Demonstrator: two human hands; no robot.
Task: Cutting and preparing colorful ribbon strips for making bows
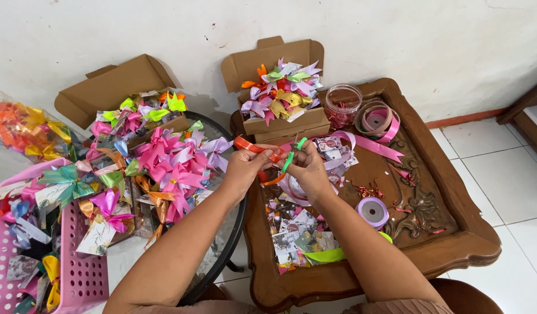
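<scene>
head view: my left hand [243, 167] pinches an orange ribbon [254, 147] above the wooden desk [454, 232]; my right hand [308, 168] grips green scissors [291, 156]. i judge cutting comes next, needing taut ribbon.

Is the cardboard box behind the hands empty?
No, the cardboard box behind the hands is heaped with colourful ribbon bows.

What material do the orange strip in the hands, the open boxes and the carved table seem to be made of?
Orange strip, held between left hand and right hand: probably glossy plastic or satin ribbon; it shines and bends in a smooth curve.
Open boxes: plain brown cardboard, matte, with folded flaps.
Carved table: dark wood, apparently varnished; it shows carved relief and a soft sheen.
</scene>
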